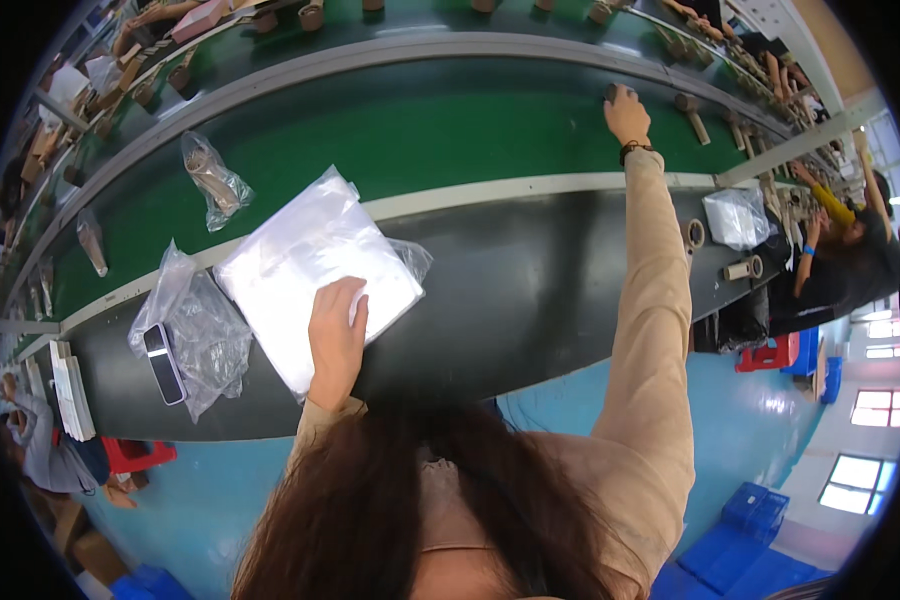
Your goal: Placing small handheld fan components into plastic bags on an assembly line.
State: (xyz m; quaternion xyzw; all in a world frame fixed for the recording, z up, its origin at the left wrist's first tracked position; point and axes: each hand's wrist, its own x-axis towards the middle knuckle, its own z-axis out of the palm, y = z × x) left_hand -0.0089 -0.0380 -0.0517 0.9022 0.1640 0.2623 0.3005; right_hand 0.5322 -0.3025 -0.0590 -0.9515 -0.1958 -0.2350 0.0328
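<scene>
My left hand (336, 335) lies flat on a stack of clear plastic bags (300, 260), its fingers stretched out and the thumb a little apart. The stack is on the dark worktop, its far corner reaching over the edge of the green conveyor belt (450, 120). With my right arm stretched far forward, my right hand (627, 115) is over the far side of the belt. Its fingers curl around a dark, round-ended thing that they mostly hide. To the right of that hand, a brown part with a round head and a handle (692, 115) lies on the belt.
Bagged brown parts (213, 180) lie on the belt at left. A phone (164, 365) rests on crumpled plastic (205, 335). Loose brown parts (743, 268) and a bag of white material (737, 218) are at right. A metal post (800, 140) crosses there; other people work along both sides.
</scene>
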